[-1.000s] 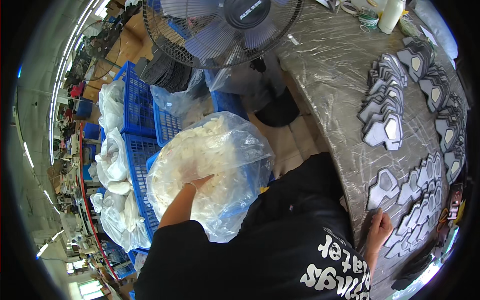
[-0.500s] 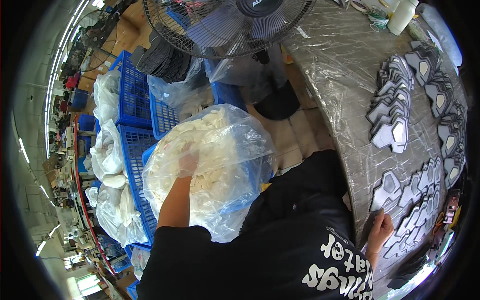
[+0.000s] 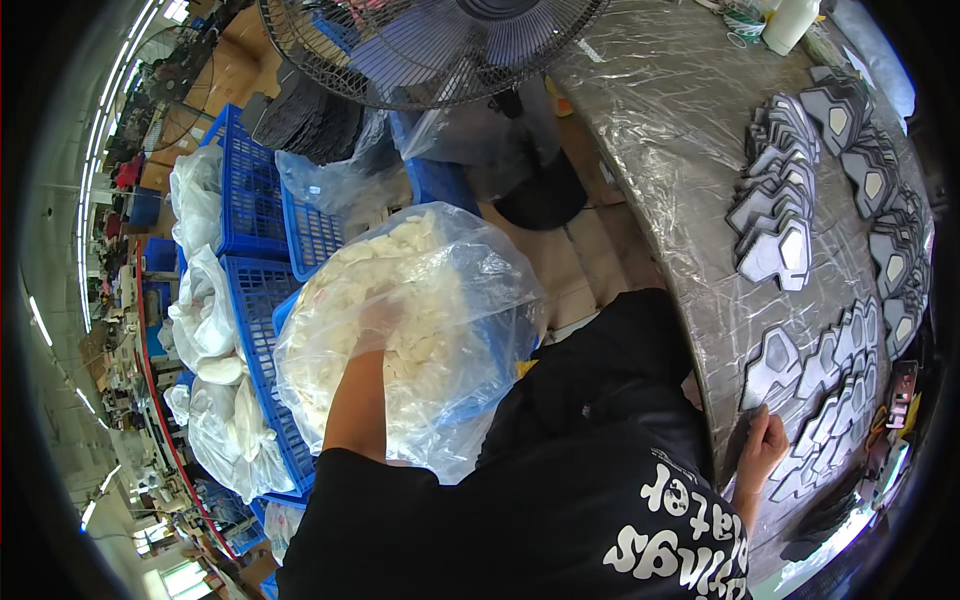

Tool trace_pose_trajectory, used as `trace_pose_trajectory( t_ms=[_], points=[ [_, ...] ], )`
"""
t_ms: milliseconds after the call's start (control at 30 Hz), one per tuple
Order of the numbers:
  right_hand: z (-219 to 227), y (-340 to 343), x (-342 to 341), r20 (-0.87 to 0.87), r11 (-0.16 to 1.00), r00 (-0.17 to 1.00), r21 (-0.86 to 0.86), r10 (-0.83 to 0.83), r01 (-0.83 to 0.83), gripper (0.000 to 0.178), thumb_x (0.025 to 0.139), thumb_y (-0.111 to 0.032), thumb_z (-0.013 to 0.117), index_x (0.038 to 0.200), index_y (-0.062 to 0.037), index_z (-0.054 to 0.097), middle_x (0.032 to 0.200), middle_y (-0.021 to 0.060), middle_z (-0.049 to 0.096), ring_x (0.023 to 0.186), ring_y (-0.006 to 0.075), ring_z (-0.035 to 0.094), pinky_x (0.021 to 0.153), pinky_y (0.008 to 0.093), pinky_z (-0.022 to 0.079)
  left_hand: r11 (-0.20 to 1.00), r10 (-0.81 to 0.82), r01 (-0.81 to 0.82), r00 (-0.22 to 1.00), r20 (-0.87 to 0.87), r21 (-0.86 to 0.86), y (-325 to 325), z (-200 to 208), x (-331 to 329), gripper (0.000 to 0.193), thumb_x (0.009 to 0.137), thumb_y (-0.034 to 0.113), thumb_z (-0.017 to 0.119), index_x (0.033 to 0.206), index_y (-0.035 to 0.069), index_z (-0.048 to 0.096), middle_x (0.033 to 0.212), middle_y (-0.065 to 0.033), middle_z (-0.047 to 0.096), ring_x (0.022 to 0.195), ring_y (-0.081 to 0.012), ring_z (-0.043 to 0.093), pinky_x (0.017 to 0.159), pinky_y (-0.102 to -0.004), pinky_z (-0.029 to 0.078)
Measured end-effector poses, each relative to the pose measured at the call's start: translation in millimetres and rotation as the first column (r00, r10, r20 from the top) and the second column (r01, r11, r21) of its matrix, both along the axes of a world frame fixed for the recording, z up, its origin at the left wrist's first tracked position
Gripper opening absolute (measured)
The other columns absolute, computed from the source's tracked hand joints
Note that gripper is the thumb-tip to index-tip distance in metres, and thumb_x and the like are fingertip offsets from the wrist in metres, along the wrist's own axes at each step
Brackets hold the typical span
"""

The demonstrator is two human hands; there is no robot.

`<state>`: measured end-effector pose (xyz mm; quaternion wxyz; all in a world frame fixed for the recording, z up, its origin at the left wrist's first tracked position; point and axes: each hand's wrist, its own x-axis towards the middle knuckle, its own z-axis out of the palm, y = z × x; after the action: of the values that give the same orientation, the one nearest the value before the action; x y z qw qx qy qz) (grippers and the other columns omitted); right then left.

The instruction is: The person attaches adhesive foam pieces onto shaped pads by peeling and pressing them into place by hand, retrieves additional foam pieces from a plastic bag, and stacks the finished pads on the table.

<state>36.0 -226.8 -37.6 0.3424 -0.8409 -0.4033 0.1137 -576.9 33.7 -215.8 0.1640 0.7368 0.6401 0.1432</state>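
Note:
My left hand (image 3: 380,318) reaches into a clear plastic bag (image 3: 505,270) full of cream-white flat pieces (image 3: 425,355). Film and pieces blur its fingers, so its grip cannot be made out. At the table's near right edge, my right hand (image 3: 765,447) is closed with curled fingers, beside the lower end of a grey-and-black angular padded piece (image 3: 772,368). Whatever those fingers may hold is hidden. Similar grey pieces (image 3: 830,415) lie in overlapping rows just beyond that hand.
A black-caged fan (image 3: 440,45) stands ahead. Blue crates (image 3: 262,195) with white plastic bags (image 3: 208,310) line the left. A stack of dark pieces (image 3: 310,120) sits behind the clear bag. The film-covered table (image 3: 650,120) carries more overlapping padded pieces (image 3: 780,195) and a white bottle (image 3: 790,25).
The whole view has shifted slightly. My left hand stays in the bag, among the cream pieces, and looks more covered now. My right hand keeps its place near the grey piece.

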Motion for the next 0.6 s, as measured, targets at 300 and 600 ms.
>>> trace_pose_trajectory(
  t_ms=[300,600],
  points=[
    [0,1,2,0.056,0.999,0.998,0.037,0.028,-0.030,0.036,0.096,-0.015,0.057,0.065,-0.0013,0.046,0.054,0.0008,0.038,0.052,0.0080,0.031,0.048,0.0275,0.026,1.000,0.006,-0.007,0.991,-0.133,-0.004,-11,23,-27,0.030,0.081,0.023,0.067,0.106,0.006,0.066,0.105,-0.0159,0.064,0.093,-0.0322,0.061,0.083,-0.0401,0.049],
    [0,3,0,0.051,0.997,0.998,0.061,0.048,-0.051,0.036,0.097,-0.015,0.057,0.066,-0.0006,0.047,0.054,0.0008,0.038,0.053,0.0079,0.031,0.048,0.0270,0.026,0.945,0.129,0.032,0.879,0.459,-0.326,-22,-11,-48,0.045,0.083,0.030,0.068,0.120,0.006,0.059,0.114,-0.0172,0.060,0.103,-0.0321,0.058,0.091,-0.0460,0.046]
  ],
)
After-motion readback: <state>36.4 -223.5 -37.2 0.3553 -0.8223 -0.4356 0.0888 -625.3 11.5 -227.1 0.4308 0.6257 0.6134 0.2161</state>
